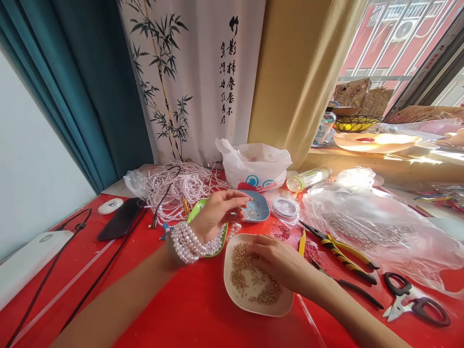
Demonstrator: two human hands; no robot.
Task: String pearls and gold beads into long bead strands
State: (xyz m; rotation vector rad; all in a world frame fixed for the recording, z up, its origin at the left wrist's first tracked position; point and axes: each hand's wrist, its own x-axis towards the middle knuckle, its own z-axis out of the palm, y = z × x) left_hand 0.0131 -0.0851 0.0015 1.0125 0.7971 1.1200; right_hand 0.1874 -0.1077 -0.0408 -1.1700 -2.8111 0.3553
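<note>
My left hand (221,212) is raised over the green tray (200,207), its fingers closed in a pinch. Whatever sits between those fingertips is too small to make out. Several strands of clear pearly beads (190,244) wrap around my left wrist. My right hand (270,256) reaches down into a beige tray (232,295), fingers bent together among small gold beads (266,292). Its fingertips are partly hidden, so I cannot see what they pinch. Behind my left fingers lies a blue-grey tray (261,199) with a few small beads.
Pliers (344,251), cutters (357,290) and scissors (416,302) lie at right beside a plastic bag (380,227). Heaped bead strands (184,183), a white bag (253,166) and a clear spool (285,208) stand behind. A phone (121,220) and cables are at left.
</note>
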